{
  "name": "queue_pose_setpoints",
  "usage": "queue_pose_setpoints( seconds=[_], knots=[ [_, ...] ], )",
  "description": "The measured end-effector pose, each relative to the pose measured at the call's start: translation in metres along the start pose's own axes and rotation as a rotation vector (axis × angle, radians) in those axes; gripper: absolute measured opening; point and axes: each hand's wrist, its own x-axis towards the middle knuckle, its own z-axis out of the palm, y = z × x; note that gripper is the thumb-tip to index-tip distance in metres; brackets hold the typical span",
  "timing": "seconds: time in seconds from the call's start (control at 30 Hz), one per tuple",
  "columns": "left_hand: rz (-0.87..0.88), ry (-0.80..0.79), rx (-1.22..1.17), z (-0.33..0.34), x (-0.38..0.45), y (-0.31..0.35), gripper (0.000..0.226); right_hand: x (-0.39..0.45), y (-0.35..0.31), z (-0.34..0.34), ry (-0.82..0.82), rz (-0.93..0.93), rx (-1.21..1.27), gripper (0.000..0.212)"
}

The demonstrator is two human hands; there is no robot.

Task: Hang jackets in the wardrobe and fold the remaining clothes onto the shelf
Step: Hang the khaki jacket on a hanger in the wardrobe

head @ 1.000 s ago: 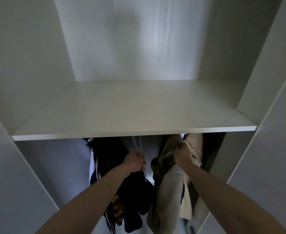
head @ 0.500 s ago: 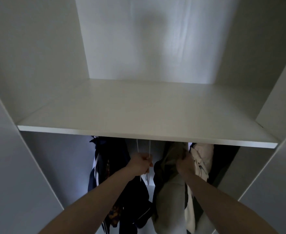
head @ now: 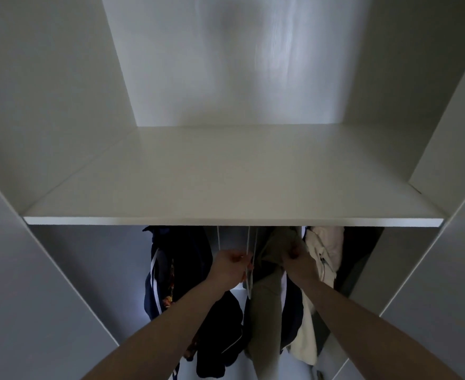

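Note:
Inside a white wardrobe, a wide shelf (head: 234,187) spans the middle of the view. Below it hang several garments: a dark navy jacket (head: 182,270) with white stripes on the left, an olive jacket (head: 265,305) in the middle and a cream jacket (head: 323,250) to the right. My left hand (head: 230,266) grips the thin white wires of a hanger (head: 249,270) just under the shelf edge. My right hand (head: 297,257) pinches the olive jacket's shoulder fabric. The rail is hidden behind the shelf.
White side panels (head: 14,270) close in on both sides, and the right panel (head: 445,270) stands close to my right forearm. A dark garment (head: 360,259) hangs at the far right. The back wall (head: 226,64) rises above the shelf.
The view has tilted and shifted, so the shelf sits lower in frame. Both hands stay under the shelf edge, the left on the hanger wires, the right on the olive jacket.

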Motion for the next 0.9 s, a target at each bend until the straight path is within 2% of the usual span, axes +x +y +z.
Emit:
queue_pose_setpoints(
  seconds=[0.1,0.2,0.3,0.4,0.5,0.57,0.67,0.9],
  knots=[
    [-0.005,-0.024,-0.063,0.002,0.0,0.001,0.009,-0.008,-0.003,0.003,-0.04,0.03,-0.034,0.022],
    [0.009,-0.032,-0.071,0.001,-0.005,-0.008,0.018,-0.022,-0.005,0.004,-0.102,0.02,-0.026,0.027],
    [0.007,-0.055,-0.051,-0.005,-0.016,-0.022,0.023,-0.043,0.0,0.006,-0.034,0.048,0.154,0.005],
    [-0.002,-0.124,-0.045,-0.014,-0.03,-0.039,0.021,-0.069,0.011,0.01,0.022,0.083,0.18,0.018],
    [-0.022,-0.198,-0.037,-0.022,-0.048,-0.055,0.018,-0.099,0.019,0.014,0.031,0.109,0.195,0.013],
    [-0.015,-0.272,-0.04,-0.029,-0.061,-0.067,0.027,-0.125,0.025,0.017,0.069,0.136,0.203,0.01],
    [0.009,-0.391,-0.015,-0.039,-0.081,-0.085,0.035,-0.167,0.036,0.027,0.131,0.217,0.242,0.02],
    [-0.015,-0.677,0.097,-0.056,-0.132,-0.122,0.02,-0.286,0.072,0.045,0.216,0.386,0.348,0.014]
  ],
)
